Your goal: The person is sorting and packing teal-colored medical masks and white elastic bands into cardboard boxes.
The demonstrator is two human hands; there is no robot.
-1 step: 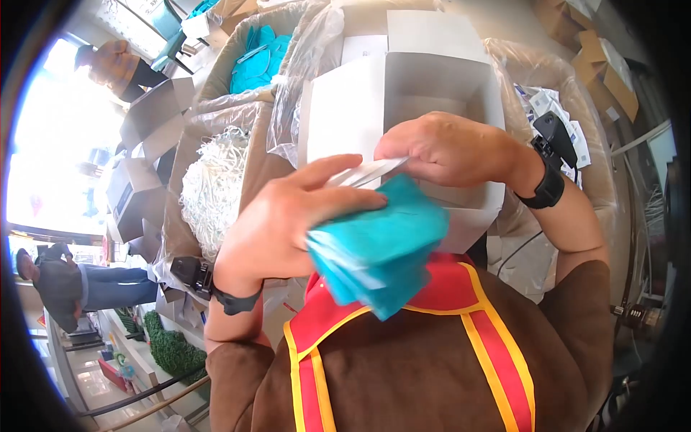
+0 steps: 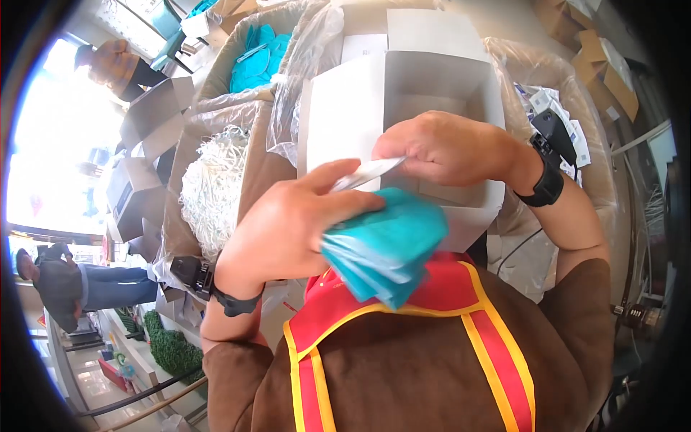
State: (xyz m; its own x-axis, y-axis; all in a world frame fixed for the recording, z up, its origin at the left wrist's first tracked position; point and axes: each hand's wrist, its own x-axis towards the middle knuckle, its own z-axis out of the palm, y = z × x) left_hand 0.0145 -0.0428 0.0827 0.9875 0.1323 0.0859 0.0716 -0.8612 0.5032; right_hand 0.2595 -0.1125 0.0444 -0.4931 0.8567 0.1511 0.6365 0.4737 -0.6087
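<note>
My left hand (image 2: 277,234) is closed on a stack of folded teal cloth-like pieces (image 2: 389,234), which hangs out below its fingers with the layers fanned. Between its thumb and index finger sits one end of a thin white packet (image 2: 371,173). The packet's other end is pinched by my right hand (image 2: 446,147), fingers curled tight. Both hands are over the near side of an open white box (image 2: 342,111), partly covering its opening. The palm side of my left hand is hidden.
Plastic-lined cartons surround the box: teal folded pieces (image 2: 255,61) at far left, tangled white strings (image 2: 212,191) at left, white packets (image 2: 576,137) at right. Open cardboard boxes (image 2: 158,119) stand further left. One person (image 2: 108,288) is at the left, another (image 2: 115,68) farther back.
My left hand and the teal stack have shifted slightly right, and the stack's lower end has risen. The white packet looks narrower. My right hand has hardly moved.
</note>
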